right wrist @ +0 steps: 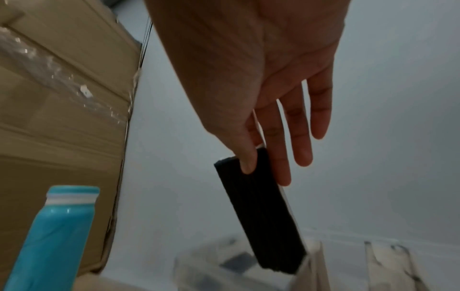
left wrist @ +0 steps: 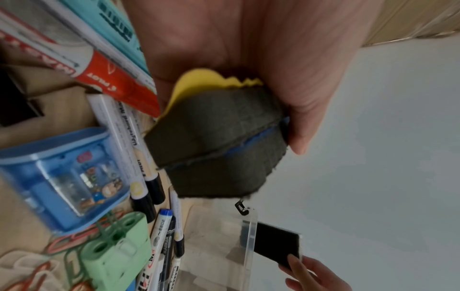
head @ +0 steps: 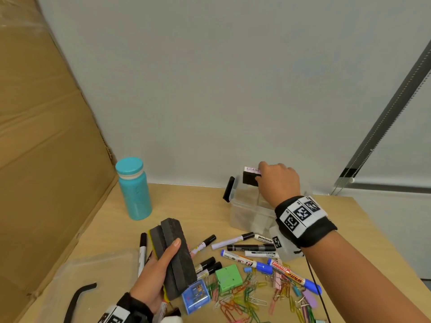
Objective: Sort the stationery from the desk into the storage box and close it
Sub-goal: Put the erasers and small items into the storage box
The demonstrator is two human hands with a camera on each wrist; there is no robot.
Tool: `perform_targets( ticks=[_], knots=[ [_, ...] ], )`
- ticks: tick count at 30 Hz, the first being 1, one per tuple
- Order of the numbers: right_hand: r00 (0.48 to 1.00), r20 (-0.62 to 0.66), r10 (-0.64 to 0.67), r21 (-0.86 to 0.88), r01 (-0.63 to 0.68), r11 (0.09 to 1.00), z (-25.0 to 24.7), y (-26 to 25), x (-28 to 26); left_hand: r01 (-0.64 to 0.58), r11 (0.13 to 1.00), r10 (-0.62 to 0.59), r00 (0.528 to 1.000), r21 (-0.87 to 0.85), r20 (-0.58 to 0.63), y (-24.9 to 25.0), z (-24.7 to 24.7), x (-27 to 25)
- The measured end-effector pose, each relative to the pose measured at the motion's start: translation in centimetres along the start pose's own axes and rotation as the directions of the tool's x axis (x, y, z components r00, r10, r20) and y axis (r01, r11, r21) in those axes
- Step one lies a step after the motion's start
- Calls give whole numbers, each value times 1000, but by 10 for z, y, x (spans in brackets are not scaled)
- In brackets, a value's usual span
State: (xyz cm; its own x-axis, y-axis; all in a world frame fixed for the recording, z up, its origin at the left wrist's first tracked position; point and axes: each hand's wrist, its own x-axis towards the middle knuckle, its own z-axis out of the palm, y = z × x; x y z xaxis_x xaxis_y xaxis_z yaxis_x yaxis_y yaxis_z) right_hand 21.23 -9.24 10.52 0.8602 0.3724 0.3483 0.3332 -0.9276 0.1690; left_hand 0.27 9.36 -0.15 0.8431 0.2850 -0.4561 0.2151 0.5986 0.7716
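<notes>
My right hand (head: 275, 180) pinches a black eraser (head: 250, 177) with a white printed top between thumb and fingers. The eraser hangs upright over the open clear storage box (head: 245, 213), its lower end just inside the rim (right wrist: 311, 254). In the right wrist view the thumb lies on the black eraser (right wrist: 259, 212) and the other fingers are straight behind it. My left hand (head: 161, 269) grips two stacked dark grey felt erasers (head: 177, 257) above the desk's near left. They show yellow and blue backing (left wrist: 219, 141) in the left wrist view.
Markers (head: 249, 248), coloured paper clips (head: 245, 299), a green sharpener (head: 227, 277) and a small blue plastic case (head: 196, 297) lie scattered in front of the box. A teal bottle (head: 134, 190) stands back left beside a cardboard sheet (head: 46, 159). A clear lid (head: 98, 269) lies near left.
</notes>
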Motion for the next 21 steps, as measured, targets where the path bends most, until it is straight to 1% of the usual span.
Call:
perform_targets(
  ticks=[3, 5, 11, 15, 18, 21],
  knots=[
    [988, 155, -23, -51, 32, 998, 17, -7, 3, 5, 1000, -5, 1000, -21, 15, 1, 2, 0],
    [977, 212, -26, -70, 41, 997, 29, -10, 5, 12, 1000, -12, 1000, -11, 28, 1, 2, 2],
    [968, 248, -32, -119, 63, 991, 50, -19, 13, 11, 999, -13, 999, 46, 39, 1, 0, 1],
    [949, 310, -51, -132, 96, 987, 60, -20, 15, 10, 998, -12, 999, 67, 32, -4, -1, 1],
    [921, 384, -66, -147, 132, 980, 62, -21, 20, 12, 998, -14, 999, 68, 29, -8, 0, 0],
    [859, 509, -53, -122, 134, 983, 63, -22, 27, 14, 996, -17, 999, 83, 39, -9, 3, -1]
  ],
)
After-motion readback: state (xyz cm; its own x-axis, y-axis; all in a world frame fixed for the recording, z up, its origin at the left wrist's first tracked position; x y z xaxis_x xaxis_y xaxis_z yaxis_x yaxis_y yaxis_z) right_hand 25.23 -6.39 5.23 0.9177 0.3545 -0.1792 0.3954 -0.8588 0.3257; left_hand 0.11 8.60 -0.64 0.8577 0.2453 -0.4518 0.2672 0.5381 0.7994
